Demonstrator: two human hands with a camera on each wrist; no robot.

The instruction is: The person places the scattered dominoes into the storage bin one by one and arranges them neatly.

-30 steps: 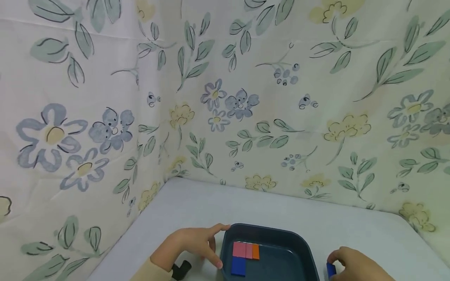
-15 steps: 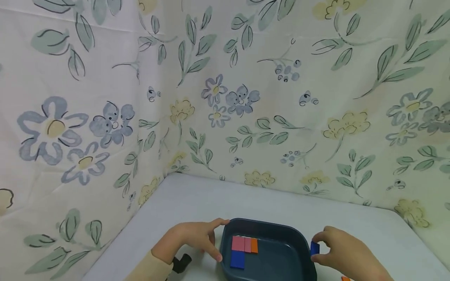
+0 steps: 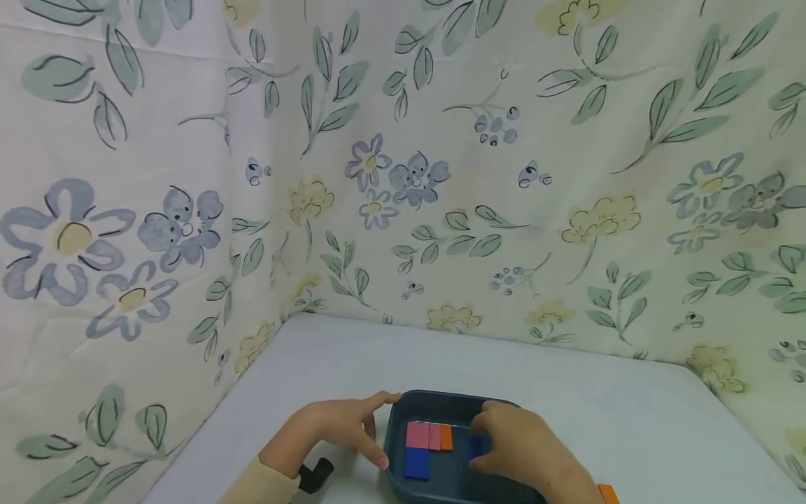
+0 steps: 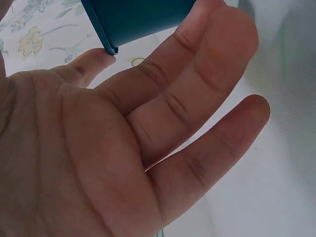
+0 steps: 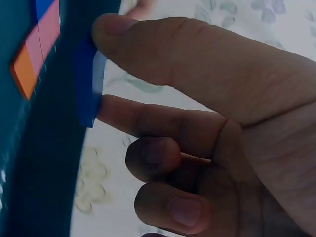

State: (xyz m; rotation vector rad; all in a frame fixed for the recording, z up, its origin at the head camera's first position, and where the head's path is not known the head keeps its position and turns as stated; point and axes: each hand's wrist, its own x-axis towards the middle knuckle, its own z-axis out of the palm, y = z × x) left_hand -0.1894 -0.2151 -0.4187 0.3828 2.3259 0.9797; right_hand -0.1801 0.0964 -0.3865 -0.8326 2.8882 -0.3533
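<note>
A dark teal tray (image 3: 434, 399) stands on the table. My left hand (image 3: 343, 425) rests at its left side, thumb and forefinger spread and touching the wall. The left wrist view shows its other fingers extended, holding nothing. Inside the tray, a pink square tile (image 3: 417, 434), a narrow pink tile (image 3: 434, 437) and a narrow orange tile (image 3: 446, 437) lie side by side. A blue square tile (image 3: 417, 463) sits just in front of the pink square. My right hand (image 3: 519, 444), over the tray's right half, pinches a blue tile (image 5: 85, 89) on edge between thumb and forefinger.
An orange tile (image 3: 608, 494) lies on the white table (image 3: 352, 350), right of the tray and partly cut off by the frame. A black object (image 3: 316, 476) is by the left wrist. Floral cloth (image 3: 453, 280) hangs behind the table and along its left side.
My right hand has lifted the blue tile from beside the tray and carried it left over the tray. An orange tile has come into view at right. The left hand has stayed at the tray.
</note>
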